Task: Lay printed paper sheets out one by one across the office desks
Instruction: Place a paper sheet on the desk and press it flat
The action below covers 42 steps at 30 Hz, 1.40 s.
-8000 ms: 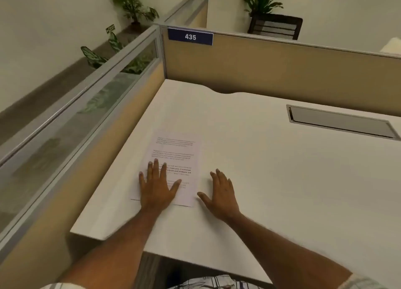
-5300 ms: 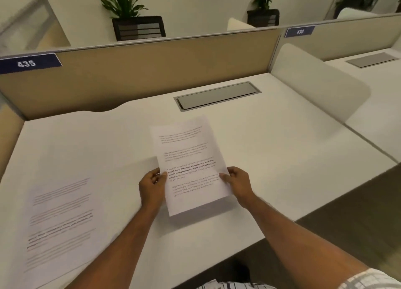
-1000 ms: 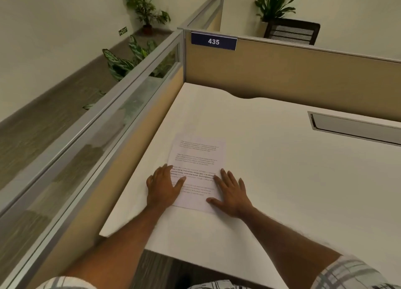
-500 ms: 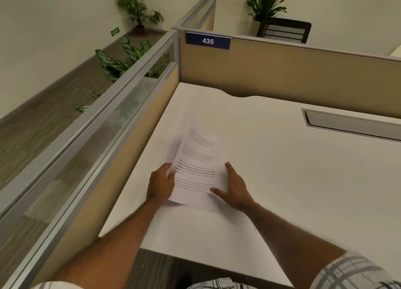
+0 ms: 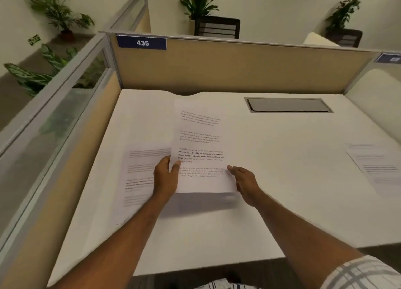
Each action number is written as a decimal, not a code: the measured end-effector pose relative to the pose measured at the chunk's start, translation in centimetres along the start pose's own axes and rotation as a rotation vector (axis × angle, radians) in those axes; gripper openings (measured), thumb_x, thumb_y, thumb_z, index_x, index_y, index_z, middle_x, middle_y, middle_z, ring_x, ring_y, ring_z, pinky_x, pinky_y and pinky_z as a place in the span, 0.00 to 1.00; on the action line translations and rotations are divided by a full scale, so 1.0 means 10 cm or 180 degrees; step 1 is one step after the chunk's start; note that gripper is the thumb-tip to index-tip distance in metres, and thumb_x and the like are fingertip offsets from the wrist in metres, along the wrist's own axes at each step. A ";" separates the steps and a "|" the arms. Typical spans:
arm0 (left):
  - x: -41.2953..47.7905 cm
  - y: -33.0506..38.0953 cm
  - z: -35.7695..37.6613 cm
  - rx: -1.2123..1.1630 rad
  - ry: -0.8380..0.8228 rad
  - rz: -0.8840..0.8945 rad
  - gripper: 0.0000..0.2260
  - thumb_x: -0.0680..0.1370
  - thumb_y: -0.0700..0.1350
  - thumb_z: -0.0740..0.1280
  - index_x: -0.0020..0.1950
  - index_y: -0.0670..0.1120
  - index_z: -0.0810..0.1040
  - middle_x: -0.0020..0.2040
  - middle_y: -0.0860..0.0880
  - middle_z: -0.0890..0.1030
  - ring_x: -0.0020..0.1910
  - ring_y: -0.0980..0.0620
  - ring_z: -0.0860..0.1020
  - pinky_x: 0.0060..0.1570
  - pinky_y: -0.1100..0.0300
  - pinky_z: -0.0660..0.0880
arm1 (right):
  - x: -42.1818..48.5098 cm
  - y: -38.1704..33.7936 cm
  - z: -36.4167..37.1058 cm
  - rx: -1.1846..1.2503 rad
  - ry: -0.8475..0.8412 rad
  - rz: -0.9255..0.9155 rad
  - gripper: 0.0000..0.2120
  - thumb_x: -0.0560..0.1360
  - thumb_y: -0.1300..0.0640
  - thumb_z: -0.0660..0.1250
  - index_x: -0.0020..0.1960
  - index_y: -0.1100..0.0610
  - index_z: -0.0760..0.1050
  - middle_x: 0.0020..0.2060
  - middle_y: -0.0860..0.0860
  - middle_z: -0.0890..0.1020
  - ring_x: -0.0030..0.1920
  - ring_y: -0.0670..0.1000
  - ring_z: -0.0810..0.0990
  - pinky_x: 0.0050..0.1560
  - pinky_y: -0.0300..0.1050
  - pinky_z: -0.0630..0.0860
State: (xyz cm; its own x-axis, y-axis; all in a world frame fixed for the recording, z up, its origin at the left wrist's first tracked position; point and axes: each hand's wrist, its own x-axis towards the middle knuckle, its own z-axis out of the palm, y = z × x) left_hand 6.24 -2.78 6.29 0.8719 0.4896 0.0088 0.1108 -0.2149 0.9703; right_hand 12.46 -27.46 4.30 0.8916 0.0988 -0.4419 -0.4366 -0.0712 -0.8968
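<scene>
I hold a printed sheet lifted above the white desk, casting a shadow below it. My left hand pinches its lower left edge. My right hand grips its lower right corner. A stack of printed sheets lies flat on the desk to the left, partly hidden by my left hand. Another printed sheet lies flat at the right side of the desk.
A beige partition with a blue label 435 closes the back. A glass-topped partition runs along the left. A grey cable hatch is set into the desk. A white divider stands at right. Potted plants sit behind.
The top sheet has come off the left stack and moved right and up, held in both hands. The view has swung right, showing the sheet at the right.
</scene>
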 end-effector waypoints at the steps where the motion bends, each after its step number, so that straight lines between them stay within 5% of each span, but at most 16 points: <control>1: -0.01 0.02 0.11 -0.0031 -0.0063 -0.0015 0.08 0.80 0.42 0.66 0.56 0.41 0.80 0.51 0.46 0.84 0.50 0.49 0.81 0.47 0.62 0.75 | -0.04 0.00 -0.10 0.0042 0.0124 -0.0009 0.33 0.64 0.40 0.78 0.52 0.68 0.76 0.44 0.69 0.77 0.37 0.57 0.66 0.38 0.51 0.65; 4: -0.10 0.09 0.46 -0.0071 -0.0261 -0.0045 0.07 0.79 0.43 0.67 0.55 0.42 0.80 0.49 0.47 0.84 0.48 0.50 0.81 0.45 0.62 0.75 | -0.16 -0.02 -0.41 0.0289 0.0510 0.0003 0.10 0.72 0.58 0.74 0.52 0.59 0.82 0.49 0.56 0.86 0.45 0.57 0.84 0.50 0.55 0.80; 8: -0.24 0.19 0.94 -0.0112 -0.0565 -0.0182 0.07 0.79 0.44 0.67 0.55 0.44 0.79 0.49 0.50 0.84 0.47 0.54 0.82 0.44 0.64 0.76 | -0.18 0.02 -0.95 0.0245 0.0803 -0.0131 0.07 0.73 0.63 0.72 0.50 0.59 0.82 0.48 0.55 0.86 0.46 0.56 0.85 0.50 0.51 0.82; 11: -0.31 0.23 1.38 -0.0115 -0.0687 -0.0397 0.07 0.78 0.44 0.68 0.54 0.45 0.80 0.49 0.49 0.84 0.48 0.50 0.83 0.48 0.56 0.79 | -0.15 0.03 -1.43 0.0165 0.0980 -0.0218 0.05 0.72 0.63 0.72 0.47 0.56 0.82 0.48 0.55 0.86 0.46 0.56 0.84 0.51 0.53 0.82; 18: -0.59 0.34 2.50 -0.0018 -0.0879 -0.0633 0.17 0.78 0.45 0.69 0.66 0.41 0.75 0.46 0.49 0.80 0.44 0.47 0.81 0.44 0.52 0.81 | -0.05 0.03 -2.70 0.0083 0.1191 -0.0165 0.06 0.73 0.63 0.70 0.44 0.53 0.82 0.48 0.56 0.85 0.47 0.57 0.84 0.53 0.57 0.81; 25: -0.86 0.35 3.28 0.1237 -0.1206 0.0380 0.34 0.75 0.55 0.70 0.77 0.47 0.61 0.75 0.47 0.66 0.71 0.46 0.68 0.69 0.47 0.67 | 0.07 0.08 -3.66 -0.0114 0.1262 -0.0143 0.06 0.73 0.63 0.70 0.46 0.54 0.82 0.48 0.54 0.85 0.51 0.58 0.83 0.55 0.55 0.80; 29: -0.95 0.30 3.56 0.2452 -0.1863 0.1007 0.44 0.68 0.76 0.53 0.78 0.54 0.59 0.80 0.51 0.55 0.79 0.48 0.52 0.75 0.46 0.51 | 0.17 0.10 -3.99 -0.0205 0.1251 -0.0127 0.05 0.73 0.62 0.70 0.45 0.53 0.81 0.47 0.54 0.85 0.51 0.58 0.83 0.55 0.54 0.80; 33: -1.06 0.27 3.81 0.3016 -0.2218 0.1270 0.51 0.63 0.81 0.40 0.79 0.54 0.58 0.81 0.51 0.49 0.80 0.48 0.45 0.75 0.43 0.42 | 0.26 0.13 -4.20 -0.0369 0.1334 -0.0101 0.07 0.74 0.60 0.70 0.52 0.57 0.80 0.47 0.52 0.85 0.50 0.56 0.83 0.52 0.50 0.79; 37: -1.09 0.30 3.96 0.3207 -0.2207 0.1293 0.45 0.67 0.75 0.45 0.79 0.53 0.56 0.81 0.50 0.48 0.80 0.49 0.45 0.76 0.44 0.42 | 0.32 0.23 -4.34 -0.1513 0.1536 -0.0527 0.17 0.74 0.53 0.72 0.61 0.57 0.76 0.49 0.51 0.81 0.52 0.52 0.79 0.54 0.46 0.75; 42: -1.13 0.33 4.07 0.3276 -0.2134 0.1322 0.48 0.66 0.79 0.42 0.79 0.52 0.58 0.81 0.48 0.50 0.80 0.48 0.47 0.76 0.43 0.43 | 0.34 0.39 -4.40 -0.3151 0.1290 -0.1280 0.30 0.74 0.41 0.69 0.71 0.53 0.69 0.70 0.52 0.71 0.70 0.54 0.67 0.68 0.55 0.67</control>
State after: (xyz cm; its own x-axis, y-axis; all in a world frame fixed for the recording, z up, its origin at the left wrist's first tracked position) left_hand 16.17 -43.37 -0.48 0.9635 -0.2218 -0.1499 -0.1714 -0.9412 0.2911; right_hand 19.10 -71.04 0.20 0.9970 -0.0233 0.0739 0.0153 -0.8756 -0.4829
